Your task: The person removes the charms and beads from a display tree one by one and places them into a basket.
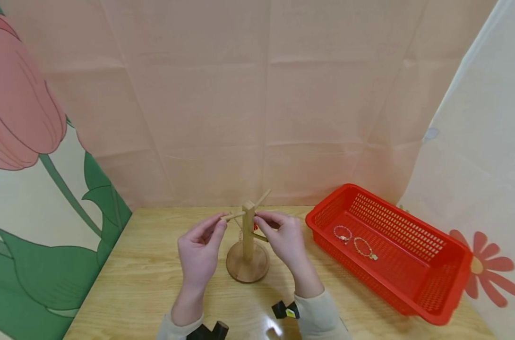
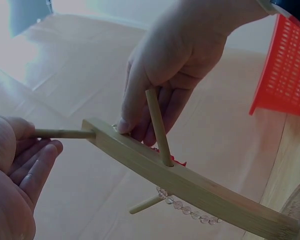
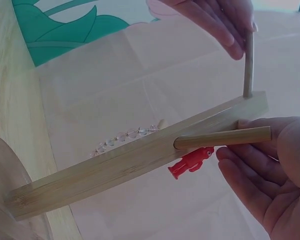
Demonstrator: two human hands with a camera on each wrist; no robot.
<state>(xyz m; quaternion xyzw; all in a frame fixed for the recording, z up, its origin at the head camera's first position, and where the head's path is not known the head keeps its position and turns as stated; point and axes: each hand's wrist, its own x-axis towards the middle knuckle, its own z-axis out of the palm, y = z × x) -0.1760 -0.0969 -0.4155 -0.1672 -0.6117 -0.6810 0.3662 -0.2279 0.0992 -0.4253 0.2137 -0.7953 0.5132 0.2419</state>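
Note:
A wooden stand point(image 1: 248, 236) with a round base and several pegs rises from the table. My left hand point(image 1: 200, 248) pinches one upper peg point(image 2: 65, 133) near its free end. My right hand point(image 1: 283, 236) is beside the post's top, thumb and fingers brought together behind it. A small red figure charm point(image 3: 191, 162) hangs at these fingertips; the post partly hides what they pinch, and a tiny shiny bit point(image 2: 115, 128) shows by the thumb. On a lower peg point(image 2: 145, 205) hangs a bracelet of clear pinkish beads point(image 2: 190, 212).
Right of the stand, a red plastic basket point(image 1: 393, 288) holds a pink bead bracelet point(image 1: 342, 233) and a gold-toned bracelet point(image 1: 364, 248) with a charm. Behind the wooden table point(image 1: 147, 274) hangs a plain peach cloth point(image 1: 198, 118).

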